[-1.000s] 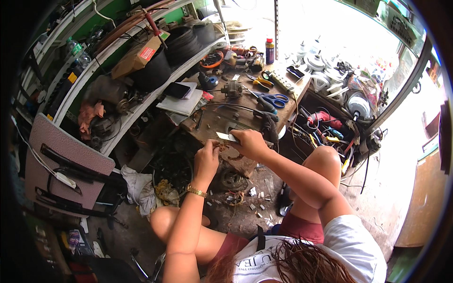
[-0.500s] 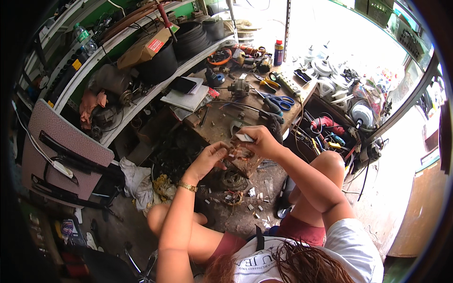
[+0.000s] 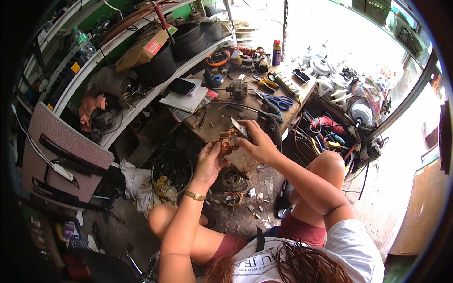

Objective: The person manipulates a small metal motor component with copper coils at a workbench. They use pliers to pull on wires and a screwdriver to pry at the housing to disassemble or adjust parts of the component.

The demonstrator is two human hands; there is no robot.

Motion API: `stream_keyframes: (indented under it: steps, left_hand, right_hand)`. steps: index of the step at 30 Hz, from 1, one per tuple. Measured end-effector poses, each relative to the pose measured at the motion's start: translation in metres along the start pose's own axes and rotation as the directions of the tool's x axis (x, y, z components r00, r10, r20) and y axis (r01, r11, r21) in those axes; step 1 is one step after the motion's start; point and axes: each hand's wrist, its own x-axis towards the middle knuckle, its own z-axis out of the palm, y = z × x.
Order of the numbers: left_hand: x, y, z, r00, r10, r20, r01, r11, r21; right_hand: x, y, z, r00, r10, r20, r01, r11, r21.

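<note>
My left hand (image 3: pixel 210 164) grips a small copper-coloured wound piece (image 3: pixel 228 143), which looks like a motor winding, with thumb and fingers closed on its near left side. From the right, my right hand (image 3: pixel 258 145) is closed round a flat, pale grey-white strip (image 3: pixel 239 127) that stands tilted above the winding. The fingertips of my right hand meet the winding's right side; their exact hold on it is hidden. Both hands are above the near edge of a worn wooden bench (image 3: pixel 217 125). Below them, a round coil-like part (image 3: pixel 233 180) lies low down.
On the bench are a small motor (image 3: pixel 238 88), blue-handled scissors (image 3: pixel 281 102), yellow-handled pliers (image 3: pixel 266 84) and a phone (image 3: pixel 182 86) on papers. A crate of tools (image 3: pixel 325 125) stands at right. A shelf with black buckets (image 3: pixel 158 66) runs along the left. White scraps (image 3: pixel 257 207) litter the floor.
My left hand has shifted right and turned, and the winding now shows more fully. The pale strip has swung from nearly flat to steeply tilted as my right hand turned.
</note>
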Motion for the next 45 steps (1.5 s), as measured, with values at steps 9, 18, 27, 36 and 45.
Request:
stream_keyframes:
  steps: [9,18,27,36,45]
  left_hand:
    - [0.005,-0.006,0.003,0.977,0.198,-0.073,-0.188,0.974,0.130]
    - [0.010,-0.012,0.011,0.973,0.226,-0.048,-0.224,0.974,0.045]
    - [0.020,-0.020,0.010,0.873,0.487,-0.008,-0.469,0.844,0.258]
    - [0.025,-0.028,0.012,0.779,0.628,0.000,-0.553,0.686,0.472]
    - [0.028,-0.012,0.014,0.818,0.574,-0.023,-0.528,0.767,0.365]
  right_hand:
    - [-0.016,-0.020,0.006,0.981,0.027,0.193,-0.027,1.000,-0.005]
    - [-0.020,-0.013,0.013,0.988,-0.018,0.154,0.034,0.994,-0.106]
    - [-0.017,-0.022,0.013,0.995,0.025,0.094,-0.022,0.999,-0.032]
    - [-0.015,-0.030,0.018,0.976,0.195,0.092,-0.200,0.978,0.053]
    - [-0.005,-0.040,-0.003,0.979,0.068,0.193,-0.053,0.995,-0.082]
